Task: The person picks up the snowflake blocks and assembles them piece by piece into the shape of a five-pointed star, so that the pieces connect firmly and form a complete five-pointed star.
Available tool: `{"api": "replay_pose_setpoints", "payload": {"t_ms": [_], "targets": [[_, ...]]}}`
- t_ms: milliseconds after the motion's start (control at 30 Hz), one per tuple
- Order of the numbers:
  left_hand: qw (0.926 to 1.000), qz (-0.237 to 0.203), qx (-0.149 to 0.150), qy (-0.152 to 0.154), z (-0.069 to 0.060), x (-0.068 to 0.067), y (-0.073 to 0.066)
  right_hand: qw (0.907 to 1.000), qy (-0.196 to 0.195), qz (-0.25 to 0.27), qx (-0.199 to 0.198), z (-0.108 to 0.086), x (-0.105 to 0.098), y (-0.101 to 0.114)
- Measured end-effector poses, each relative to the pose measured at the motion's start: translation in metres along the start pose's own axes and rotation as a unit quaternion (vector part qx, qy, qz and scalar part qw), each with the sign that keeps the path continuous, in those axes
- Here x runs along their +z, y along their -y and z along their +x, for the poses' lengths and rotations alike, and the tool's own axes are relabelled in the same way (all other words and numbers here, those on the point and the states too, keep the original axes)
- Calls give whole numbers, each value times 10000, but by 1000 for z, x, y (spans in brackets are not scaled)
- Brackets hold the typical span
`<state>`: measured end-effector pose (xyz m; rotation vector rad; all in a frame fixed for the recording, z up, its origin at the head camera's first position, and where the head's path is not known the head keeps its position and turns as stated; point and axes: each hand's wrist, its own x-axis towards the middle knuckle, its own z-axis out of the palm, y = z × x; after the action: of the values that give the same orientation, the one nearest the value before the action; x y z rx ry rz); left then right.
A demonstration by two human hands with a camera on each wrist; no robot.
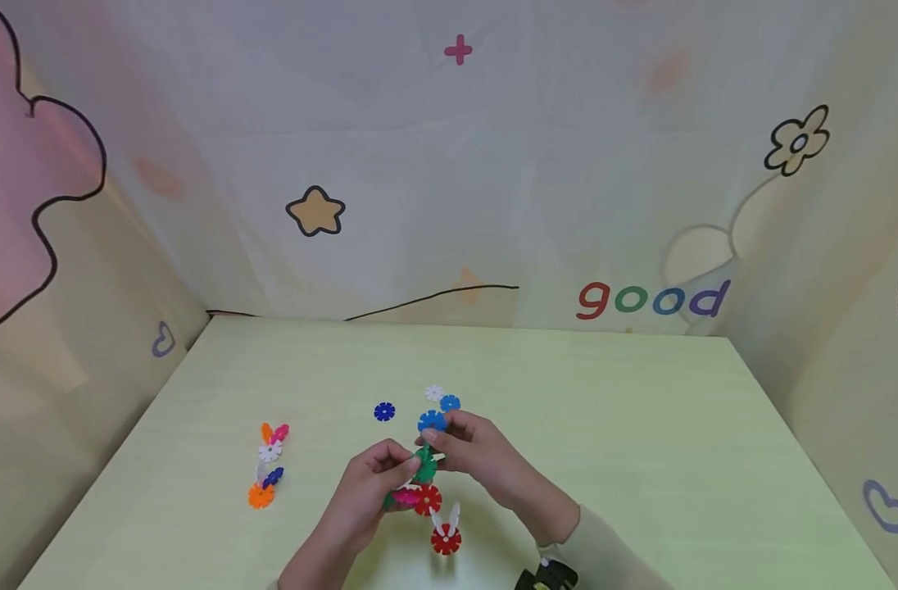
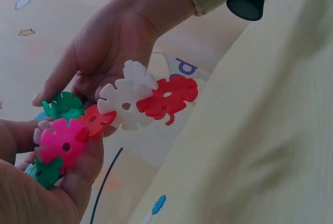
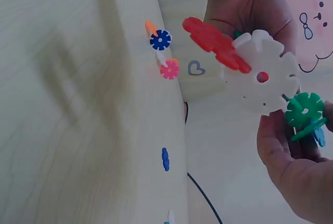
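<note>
Between both hands is a joined cluster of notched plastic snowflake discs. The left hand (image 1: 371,487) grips its lower side, around a pink disc (image 2: 60,141) and a small green disc (image 2: 46,172). With thumb and fingers, the right hand (image 1: 493,459) pinches the upper end, at a green disc (image 3: 302,104) and a blue disc (image 1: 432,419). White discs (image 3: 278,73) and a red disc (image 2: 179,91) stick out from the cluster, the head view showing the red disc (image 1: 446,544) lowest with white pieces above it. Where the fingers overlap the joints, the slots are hidden.
On the table (image 1: 641,442), to the left, lies another joined figure with a white disc (image 1: 270,451) and an orange disc (image 1: 260,496). Beyond the hands lie a loose dark blue disc (image 1: 384,411), a white disc (image 1: 434,392) and a light blue disc (image 1: 451,402). Printed cloth walls surround the table.
</note>
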<state>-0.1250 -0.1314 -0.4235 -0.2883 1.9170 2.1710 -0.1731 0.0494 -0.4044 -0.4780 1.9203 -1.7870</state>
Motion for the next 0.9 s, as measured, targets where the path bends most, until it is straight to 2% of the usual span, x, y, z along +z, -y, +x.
{"api": "replay_pose_setpoints", "payload": {"t_ms": [100,200,267,333,467,567,667,767,900], "targets": [[9997,22,-52,240,1,-3,0,9999,120,-53,77,2,-2,0],[9994,74,-140,295,1,-7,1,9994,204,-271,58,9,-8,-1],[9996,90,-176,196,2,-10,2,9987,20,-505,42,19,-15,-3],[9997,29,-227,43,2,-13,4,9957,-390,-829,103,33,-26,-5],[9992,-243,-287,-102,0,-21,5,9778,-1216,-1661,396,62,-49,-16],[9988,-381,-310,-83,-2,-27,5,9630,-1426,-2221,544,78,-65,-28],[9987,-383,-308,-111,-4,-29,4,9512,-1461,-2648,615,89,-75,-39],[9988,-350,-292,-199,-5,-31,2,9428,-1333,-2975,702,97,-79,-48],[9986,-342,-251,-326,-5,-30,0,9378,-1174,-3153,853,104,-78,-53]]}}
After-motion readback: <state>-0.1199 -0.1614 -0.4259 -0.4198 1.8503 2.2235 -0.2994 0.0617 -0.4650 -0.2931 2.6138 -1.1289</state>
